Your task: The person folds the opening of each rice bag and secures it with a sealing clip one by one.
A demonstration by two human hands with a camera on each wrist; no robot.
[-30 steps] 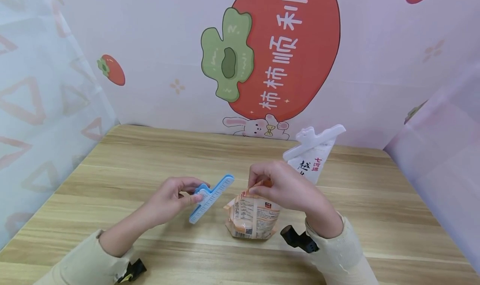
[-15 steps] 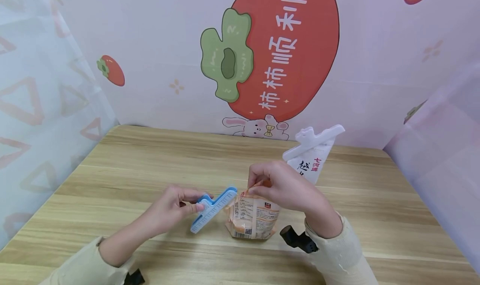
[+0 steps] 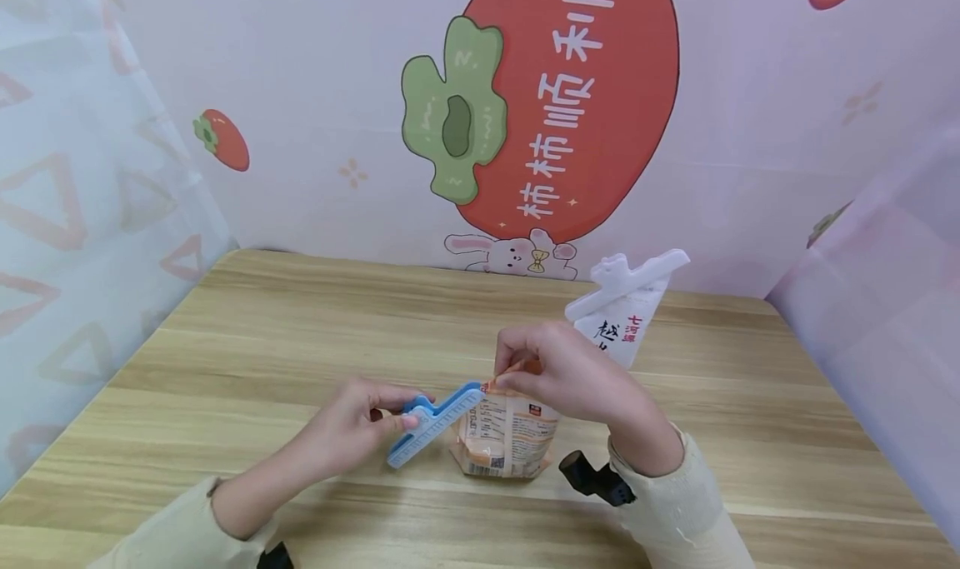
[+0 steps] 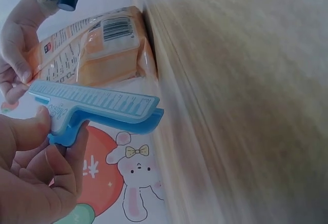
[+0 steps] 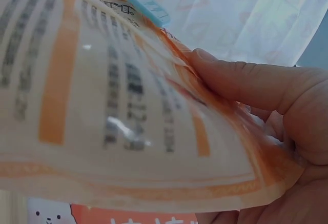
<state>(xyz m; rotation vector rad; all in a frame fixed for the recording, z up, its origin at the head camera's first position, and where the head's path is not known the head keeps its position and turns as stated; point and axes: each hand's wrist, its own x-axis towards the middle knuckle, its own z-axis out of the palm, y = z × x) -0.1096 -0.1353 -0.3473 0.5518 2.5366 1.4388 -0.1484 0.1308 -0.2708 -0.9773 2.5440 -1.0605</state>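
Observation:
My left hand pinches a blue sealing clip by its handle, thumb on the near side. In the left wrist view the clip has a ruler-like printed bar, and its two bars stand slightly apart. One end of the clip reaches the upper left corner of an orange-and-white food bag, overlapping it in the head view. The bag stands upright on the table. My right hand pinches the bag's top edge; in the right wrist view the thumb presses on the folded orange film.
Behind my right hand stands a white bag with a white clip across its top. The wooden table ends at a printed backdrop with persimmon and rabbit pictures.
My left hand has moved right and a little downward, bringing the blue clip from beside the bag to its upper left corner. The right hand and the bag have stayed almost still.

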